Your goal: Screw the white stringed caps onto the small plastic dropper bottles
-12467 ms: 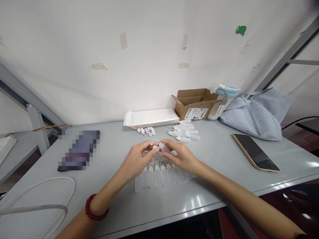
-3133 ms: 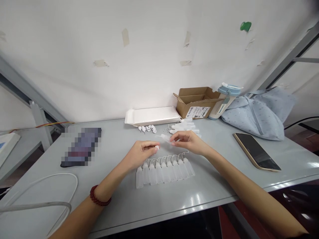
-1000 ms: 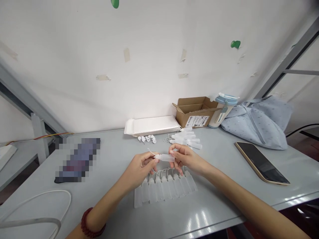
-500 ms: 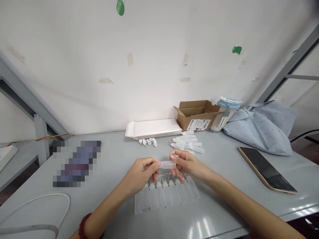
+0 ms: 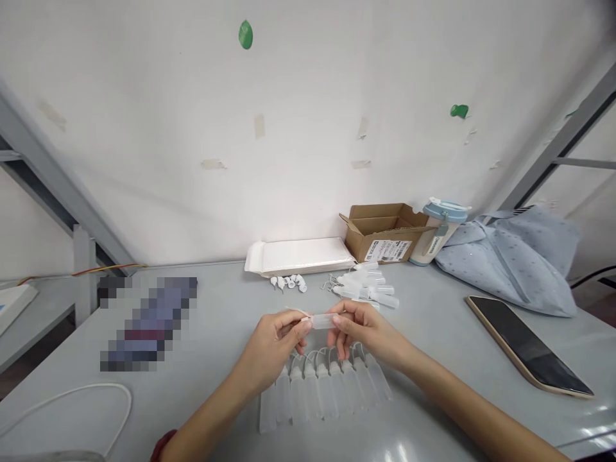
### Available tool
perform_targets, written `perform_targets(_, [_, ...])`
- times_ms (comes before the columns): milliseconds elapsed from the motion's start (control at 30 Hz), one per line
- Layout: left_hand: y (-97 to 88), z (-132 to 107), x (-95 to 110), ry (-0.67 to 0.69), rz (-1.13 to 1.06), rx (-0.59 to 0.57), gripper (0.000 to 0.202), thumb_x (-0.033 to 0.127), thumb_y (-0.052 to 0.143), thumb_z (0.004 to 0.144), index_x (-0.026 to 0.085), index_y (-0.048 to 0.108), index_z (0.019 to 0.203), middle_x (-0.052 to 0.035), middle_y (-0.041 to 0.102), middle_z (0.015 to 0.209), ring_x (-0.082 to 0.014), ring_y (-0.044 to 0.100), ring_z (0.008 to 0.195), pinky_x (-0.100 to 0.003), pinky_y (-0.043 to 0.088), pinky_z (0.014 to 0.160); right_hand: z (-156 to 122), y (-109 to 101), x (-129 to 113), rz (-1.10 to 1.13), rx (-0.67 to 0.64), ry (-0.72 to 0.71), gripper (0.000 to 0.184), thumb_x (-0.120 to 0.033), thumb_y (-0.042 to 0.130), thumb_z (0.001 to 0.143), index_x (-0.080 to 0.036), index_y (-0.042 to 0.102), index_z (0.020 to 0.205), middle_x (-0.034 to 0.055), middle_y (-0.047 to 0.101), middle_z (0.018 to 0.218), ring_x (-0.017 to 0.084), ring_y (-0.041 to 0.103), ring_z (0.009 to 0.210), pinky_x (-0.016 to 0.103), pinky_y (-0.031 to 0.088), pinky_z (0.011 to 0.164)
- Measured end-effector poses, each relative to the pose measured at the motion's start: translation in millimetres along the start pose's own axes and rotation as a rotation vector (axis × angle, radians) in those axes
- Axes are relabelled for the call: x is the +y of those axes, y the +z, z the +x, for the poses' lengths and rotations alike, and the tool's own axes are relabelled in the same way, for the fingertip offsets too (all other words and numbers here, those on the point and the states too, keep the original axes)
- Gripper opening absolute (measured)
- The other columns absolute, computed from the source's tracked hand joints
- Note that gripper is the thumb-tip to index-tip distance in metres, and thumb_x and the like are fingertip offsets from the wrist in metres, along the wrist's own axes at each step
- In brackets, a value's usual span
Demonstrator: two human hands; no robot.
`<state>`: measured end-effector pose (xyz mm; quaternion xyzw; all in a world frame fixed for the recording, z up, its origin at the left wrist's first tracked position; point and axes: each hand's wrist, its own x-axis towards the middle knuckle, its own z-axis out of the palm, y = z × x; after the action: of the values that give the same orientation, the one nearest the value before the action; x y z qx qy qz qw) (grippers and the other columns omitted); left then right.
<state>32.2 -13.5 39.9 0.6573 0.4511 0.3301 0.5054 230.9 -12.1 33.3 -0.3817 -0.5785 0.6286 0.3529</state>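
Both hands meet above the grey table (image 5: 202, 333), holding one small translucent squeeze bottle (image 5: 321, 321) sideways between them. My right hand (image 5: 362, 330) pinches the bottle's body. My left hand (image 5: 274, 343) is closed on its tip end, fingers pinched round the small cap. Right below the hands, several similar capped bottles (image 5: 327, 388) lie side by side in a row. Farther back lies a loose heap of bottles (image 5: 366, 285), and left of it several small white tips (image 5: 289, 282).
A flat white packet (image 5: 301, 255), an open cardboard box (image 5: 382, 230) and a blue-lidded cup (image 5: 437, 231) stand along the wall. A pale blue cloth bag (image 5: 510, 260) and a phone (image 5: 527, 346) lie right. A blurred dark object (image 5: 149, 321) and white cable (image 5: 72, 404) lie left.
The camera has tilted up, so everything sits lower in the picture. My hands stay together on the same bottle, the left fingers closing more tightly on its tip end.
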Motion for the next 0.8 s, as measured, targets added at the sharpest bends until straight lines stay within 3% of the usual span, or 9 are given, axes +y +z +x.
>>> perform_targets(100, [1.1, -0.3, -1.8, 0.052, 0.021, 0.041, 0.021, 0.034, 0.055, 0.081, 0.018, 0.067, 0.077, -0.0044, 0.062, 0.091, -0.0133, 0.054, 0.066, -0.025, 0.047, 0.064, 1.5, -0.7, 2.9, -0.003, -0.005, 0.016, 0.039, -0.054, 0.055, 0.081, -0.016, 0.051, 0.078, 0.0029, 0.068, 0.063, 0.011, 0.06, 0.045, 0.021, 0.044, 0.044])
perform_targets(167, [1.4, -0.4, -3.4, 0.064, 0.018, 0.048, 0.019, 0.033, 0.057, 0.079, 0.019, 0.068, 0.078, -0.0056, 0.062, 0.095, -0.0149, 0.054, 0.071, -0.025, 0.048, 0.065, 1.8, -1.2, 3.4, 0.005, 0.002, 0.024, 0.039, -0.054, 0.055, 0.081, -0.016, 0.05, 0.076, 0.0027, 0.067, 0.061, 0.011, 0.06, 0.044, 0.021, 0.044, 0.044])
perform_targets(300, [0.5, 0.1, -3.0, 0.056, -0.005, 0.041, 0.02, 0.034, 0.059, 0.078, 0.017, 0.068, 0.071, -0.006, 0.063, 0.089, -0.0174, 0.057, 0.077, -0.025, 0.048, 0.067, 1.6, -0.9, 2.9, 0.03, 0.012, 0.017, 0.039, -0.054, 0.056, 0.081, -0.015, 0.051, 0.076, 0.0032, 0.067, 0.063, 0.01, 0.06, 0.046, 0.021, 0.046, 0.046])
perform_targets(400, [0.4, 0.9, -0.7, 0.026, -0.03, 0.018, 0.032, 0.04, 0.053, 0.083, 0.016, 0.067, 0.068, -0.0044, 0.063, 0.076, -0.0154, 0.058, 0.069, -0.025, 0.049, 0.066, 1.2, -0.5, 2.8, 0.044, 0.011, 0.003, 0.039, -0.053, 0.056, 0.082, -0.015, 0.052, 0.078, 0.0038, 0.067, 0.065, 0.011, 0.06, 0.048, 0.022, 0.046, 0.048])
perform_targets(500, [1.4, 1.3, 0.5, -0.116, -0.086, -0.031, 0.041, 0.047, 0.048, 0.084, 0.014, 0.062, 0.066, -0.0021, 0.06, 0.062, -0.0124, 0.057, 0.051, -0.024, 0.048, 0.052, 0.9, -1.2, 2.6, 0.04, 0.018, -0.013, 0.037, -0.052, 0.056, 0.082, -0.015, 0.052, 0.08, 0.0039, 0.067, 0.066, 0.011, 0.06, 0.049, 0.022, 0.046, 0.047])
perform_targets(567, [1.8, 0.9, 0.7, -0.196, -0.121, -0.077, 0.043, 0.051, 0.047, 0.083, 0.013, 0.06, 0.067, -0.0024, 0.06, 0.062, -0.0118, 0.056, 0.043, -0.022, 0.043, 0.04, 0.7, -2.0, 1.9, 0.033, 0.017, -0.024, 0.037, -0.051, 0.056, 0.082, -0.014, 0.053, 0.08, 0.004, 0.067, 0.066, 0.01, 0.06, 0.049, 0.022, 0.047, 0.048])
perform_targets(667, [1.5, -0.3, 1.3, -0.166, -0.125, -0.099, 0.037, 0.048, 0.053, 0.08, 0.013, 0.061, 0.069, -0.0019, 0.061, 0.065, -0.0112, 0.056, 0.044, -0.02, 0.041, 0.04, 0.2, -2.6, 0.3, 0.02, 0.003, -0.032, 0.036, -0.05, 0.056, 0.083, -0.014, 0.053, 0.079, 0.0037, 0.067, 0.066, 0.01, 0.06, 0.048, 0.021, 0.046, 0.048])
perform_targets(800, [2.5, -2.9, 3.2, -0.088, -0.065, -0.004, 0.018, 0.033, 0.061, 0.075, 0.015, 0.065, 0.075, 0.0011, 0.058, 0.06, -0.0113, 0.054, 0.053, -0.021, 0.043, 0.05, -1.1, -1.6, -0.8, 0.007, 0.005, -0.003, 0.037, -0.051, 0.055, 0.083, -0.015, 0.051, 0.077, 0.0032, 0.067, 0.063, 0.01, 0.06, 0.046, 0.02, 0.045, 0.045])
